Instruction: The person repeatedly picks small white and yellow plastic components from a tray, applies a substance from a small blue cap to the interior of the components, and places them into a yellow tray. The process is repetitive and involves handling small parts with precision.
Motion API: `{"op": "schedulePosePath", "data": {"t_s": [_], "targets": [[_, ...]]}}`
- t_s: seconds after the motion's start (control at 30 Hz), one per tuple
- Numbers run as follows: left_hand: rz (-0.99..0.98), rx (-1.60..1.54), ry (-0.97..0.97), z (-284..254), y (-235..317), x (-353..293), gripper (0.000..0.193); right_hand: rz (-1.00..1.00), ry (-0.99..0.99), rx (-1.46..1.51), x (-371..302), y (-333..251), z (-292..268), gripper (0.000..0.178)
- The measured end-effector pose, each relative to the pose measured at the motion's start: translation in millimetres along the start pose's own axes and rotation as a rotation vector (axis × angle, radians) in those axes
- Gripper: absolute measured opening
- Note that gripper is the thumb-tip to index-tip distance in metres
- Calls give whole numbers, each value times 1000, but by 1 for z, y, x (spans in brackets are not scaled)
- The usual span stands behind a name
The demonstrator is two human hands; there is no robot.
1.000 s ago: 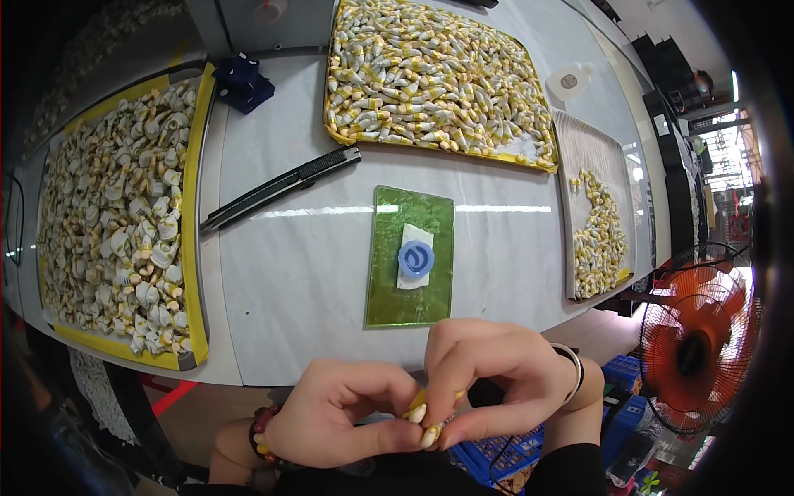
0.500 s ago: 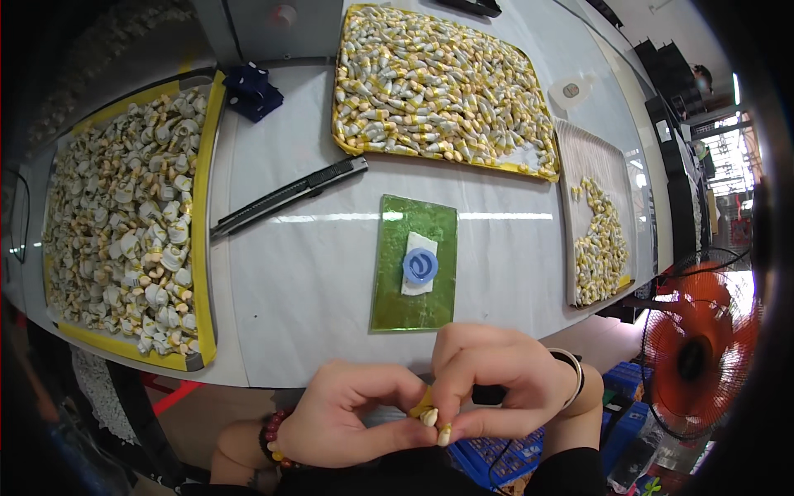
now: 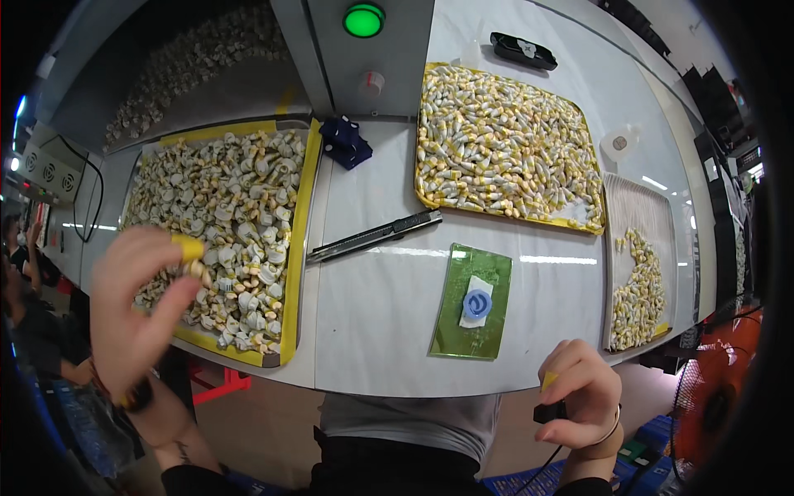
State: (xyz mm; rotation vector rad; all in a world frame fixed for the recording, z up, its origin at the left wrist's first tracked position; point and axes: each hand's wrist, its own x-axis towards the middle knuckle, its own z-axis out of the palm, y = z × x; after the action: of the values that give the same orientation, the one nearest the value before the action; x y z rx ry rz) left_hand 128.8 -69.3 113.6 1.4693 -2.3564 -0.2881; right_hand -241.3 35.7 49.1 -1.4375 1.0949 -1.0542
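My left hand (image 3: 136, 310), blurred, is raised over the near left part of the left tray (image 3: 291, 285). Between its thumb and yellow-wrapped fingertip sits a small cream piece (image 3: 197, 271), partly hidden by the fingers. That tray is filled with white, curled parts with cream tips (image 3: 240, 215). Off the table's front edge, my right hand (image 3: 579, 393) has curled fingers, thumb and index apart, with yellow on a fingertip. A black block (image 3: 550, 412) shows inside its curl, apparently not gripped. On the table lies a green plate (image 3: 467, 339) with a blue ring (image 3: 477, 305) on a white pad.
A large yellow-edged tray (image 3: 513, 217) of slim white-and-yellow pieces stands at the back. A partly filled tray (image 3: 641, 207) is at the right. A black box cutter (image 3: 376, 236) and dark blue cloth (image 3: 346, 142) lie between trays. An orange fan (image 3: 719, 401) stands right; people are far left.
My hands have parted from their pinch together. The left moved left over the left tray; the right moved right and no longer shows its small piece. The view has shifted left.
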Motion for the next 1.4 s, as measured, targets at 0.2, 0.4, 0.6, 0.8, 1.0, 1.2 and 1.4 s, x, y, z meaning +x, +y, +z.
{"op": "schedulePosePath", "data": {"t_s": [0.2,0.4,0.6,0.8,1.0,1.2,1.4], "targets": [[42,80,-50,9,-63,116,38,-23,42,-71,1,-5,1,26],[109,401,-72,63,-138,235,33,-107,-29,-176,2,-16,3,19],[176,464,131,92,-173,264,30,-55,108,-209,-19,-22,-9,15],[349,585,191,42,-204,217,39,-213,118,-514,-9,-32,-35,17],[-62,-640,109,0,-85,68,56,-155,210,-996,35,-31,-73,17],[603,-1131,-574,13,35,2,29,-93,-14,-1068,125,15,-105,15],[300,-1548,-456,91,60,-38,44,-17,-64,-1125,146,35,-101,8]]}}
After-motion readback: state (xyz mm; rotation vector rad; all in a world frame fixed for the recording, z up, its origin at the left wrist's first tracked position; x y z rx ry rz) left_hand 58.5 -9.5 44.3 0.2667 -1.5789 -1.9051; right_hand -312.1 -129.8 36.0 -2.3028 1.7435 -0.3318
